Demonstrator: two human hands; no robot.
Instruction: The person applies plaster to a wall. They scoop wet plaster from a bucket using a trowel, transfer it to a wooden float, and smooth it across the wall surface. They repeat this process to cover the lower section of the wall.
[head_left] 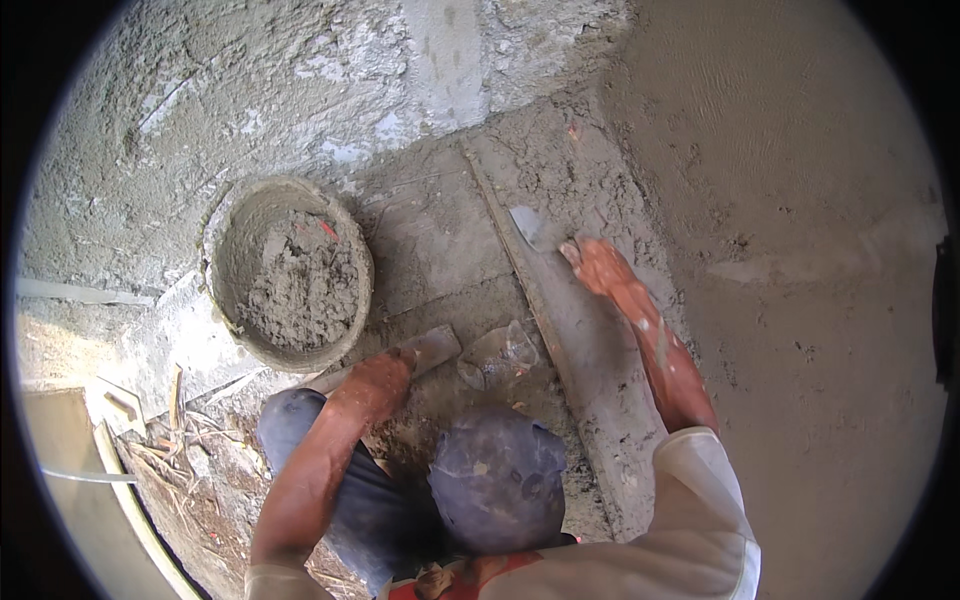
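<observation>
My right hand (600, 268) is closed round the handle of a trowel, its pale metal blade (540, 230) lying against the wet mortar. Beneath that arm runs a long, mortar-smeared board (590, 380), slanting from the upper middle down toward my knees. My left hand (378, 388) grips a short, flat grey board (432, 350), low over the ground by my knee. Just beyond it stands a round bucket (290, 345), partly filled with lumpy grey mortar (305, 285). A crumpled clear plastic piece (498, 356) lies between the two boards.
Smooth wet mortar (800, 330) spreads over the right side. A rough, whitish-grey plastered surface (250, 110) fills the upper left. Wood scraps and dry debris (180, 460) lie at lower left, beside a pale curved edge (130, 500). My bent knee (497, 480) is close to the long board.
</observation>
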